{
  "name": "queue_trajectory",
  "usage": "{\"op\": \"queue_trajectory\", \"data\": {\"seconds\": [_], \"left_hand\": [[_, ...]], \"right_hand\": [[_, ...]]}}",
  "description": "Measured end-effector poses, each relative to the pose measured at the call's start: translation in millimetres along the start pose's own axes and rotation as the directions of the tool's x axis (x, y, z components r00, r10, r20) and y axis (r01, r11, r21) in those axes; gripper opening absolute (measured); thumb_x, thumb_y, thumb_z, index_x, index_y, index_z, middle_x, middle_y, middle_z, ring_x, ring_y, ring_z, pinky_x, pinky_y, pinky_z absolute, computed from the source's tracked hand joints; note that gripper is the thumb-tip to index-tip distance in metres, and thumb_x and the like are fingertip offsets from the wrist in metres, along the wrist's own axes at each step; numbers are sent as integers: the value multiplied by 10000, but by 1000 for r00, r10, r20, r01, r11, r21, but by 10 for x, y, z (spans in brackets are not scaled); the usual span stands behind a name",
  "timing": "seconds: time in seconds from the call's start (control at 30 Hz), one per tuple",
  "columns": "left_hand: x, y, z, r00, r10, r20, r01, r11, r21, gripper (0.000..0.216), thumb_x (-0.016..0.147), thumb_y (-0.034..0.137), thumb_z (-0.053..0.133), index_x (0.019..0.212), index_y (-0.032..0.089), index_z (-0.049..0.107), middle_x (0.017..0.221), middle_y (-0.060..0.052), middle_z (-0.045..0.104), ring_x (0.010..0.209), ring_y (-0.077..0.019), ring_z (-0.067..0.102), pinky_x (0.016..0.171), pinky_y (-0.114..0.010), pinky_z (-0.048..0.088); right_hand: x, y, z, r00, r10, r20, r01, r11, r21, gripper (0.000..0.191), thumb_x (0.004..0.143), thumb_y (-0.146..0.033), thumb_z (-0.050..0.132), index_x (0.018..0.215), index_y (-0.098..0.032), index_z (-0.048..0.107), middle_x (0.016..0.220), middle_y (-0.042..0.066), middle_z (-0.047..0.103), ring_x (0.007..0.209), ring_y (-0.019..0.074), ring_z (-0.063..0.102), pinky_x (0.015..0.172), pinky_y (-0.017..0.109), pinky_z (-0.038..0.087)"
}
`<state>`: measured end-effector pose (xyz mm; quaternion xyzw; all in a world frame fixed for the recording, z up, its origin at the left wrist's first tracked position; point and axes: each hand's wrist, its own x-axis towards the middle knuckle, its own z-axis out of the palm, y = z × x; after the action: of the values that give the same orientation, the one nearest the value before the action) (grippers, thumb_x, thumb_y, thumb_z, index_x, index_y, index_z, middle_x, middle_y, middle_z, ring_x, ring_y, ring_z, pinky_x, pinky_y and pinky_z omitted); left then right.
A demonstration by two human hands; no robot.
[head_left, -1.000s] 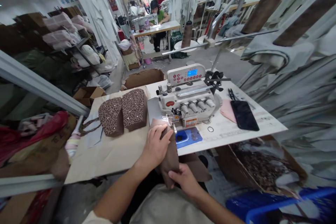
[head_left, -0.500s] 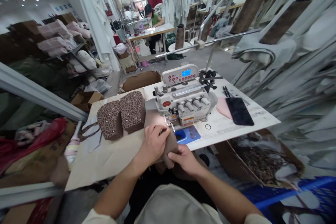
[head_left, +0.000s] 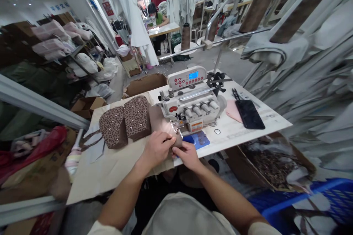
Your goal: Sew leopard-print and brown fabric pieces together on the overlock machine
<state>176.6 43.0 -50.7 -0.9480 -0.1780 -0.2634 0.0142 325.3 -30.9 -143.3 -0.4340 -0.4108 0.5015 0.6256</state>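
Observation:
A plain brown fabric piece (head_left: pixel 158 119) lies at the needle area of the white overlock sewing machine (head_left: pixel 193 102), under its lamp. My left hand (head_left: pixel 157 148) rests on the fabric with its fingers bent together, pressing it beside the presser foot. Just to the right, my right hand (head_left: pixel 187 155) pinches the fabric's near edge between thumb and fingers. Left of the machine are two stacks of leopard-print fabric pieces (head_left: pixel 136 117), with a thin strip (head_left: pixel 92 138) of the same print beside them.
A black phone (head_left: pixel 250 114) and small black snips (head_left: pixel 236 94) lie on the table's right side. Below stands a carton of scraps (head_left: pixel 271 163) near a blue basket (head_left: pixel 303 198). Thread cones (head_left: pixel 185 36) rise behind the machine. A person (head_left: pixel 158 18) sits at another table.
Most of the brown fabric hanging toward me has gone forward and left past the needle area. My right hand has moved up and left, closer to the machine. The view has shifted slightly.

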Motion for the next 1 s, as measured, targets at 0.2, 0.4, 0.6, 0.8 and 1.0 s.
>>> {"op": "queue_trajectory", "data": {"seconds": [0.2, 0.4, 0.6, 0.8, 1.0], "left_hand": [[-7, 0, 16, 1000, -12, 23, 11, 1000, 26, 253, 1023, 202, 478, 1065, 171, 726, 936, -80, 691, 852, -193, 616, 716, -320, 424], [80, 31, 44, 999, -3, 35, 2, 1000, 24, 274, 1019, 181, 465, 1122, 167, 719, 947, -91, 686, 853, -205, 614, 713, -337, 441], [163, 52, 88, 999, -22, 45, 23, 1000, -19, 271, 1017, 175, 469, 1113, 167, 722, 942, -95, 687, 863, -213, 623, 730, -348, 469], [99, 26, 83, 998, -60, 15, 60, 998, -34, 270, 971, 122, 496, 1077, 160, 742, 889, -88, 679, 839, -205, 613, 735, -346, 467], [71, -213, 20, 983, -184, 13, 184, 979, -92, 239, 914, 108, 558, 923, 207, 775, 900, -71, 721, 910, -207, 651, 834, -387, 489]], "right_hand": [[4, -12, 2, 997, -53, -49, 54, 999, 4, 317, 839, -480, 782, 716, -197, 709, 634, 7, 703, 548, 172, 659, 547, 281, 564], [-18, 130, -22, 974, -117, -192, 126, 991, 35, 231, 823, -416, 813, 782, -200, 742, 677, -11, 690, 563, 127, 573, 540, 242, 493], [-19, 227, 30, 945, -73, -320, 155, 958, 240, 269, 814, -464, 830, 818, -220, 718, 643, -21, 695, 565, 147, 606, 578, 284, 529], [-7, 143, 65, 956, -43, -290, 155, 913, 376, 272, 837, -472, 819, 817, -218, 723, 677, 2, 755, 610, 163, 676, 651, 315, 570], [-18, 186, 29, 970, -16, -244, 91, 950, 298, 320, 836, -510, 807, 827, -207, 707, 671, 5, 759, 602, 165, 687, 641, 315, 568]]}}
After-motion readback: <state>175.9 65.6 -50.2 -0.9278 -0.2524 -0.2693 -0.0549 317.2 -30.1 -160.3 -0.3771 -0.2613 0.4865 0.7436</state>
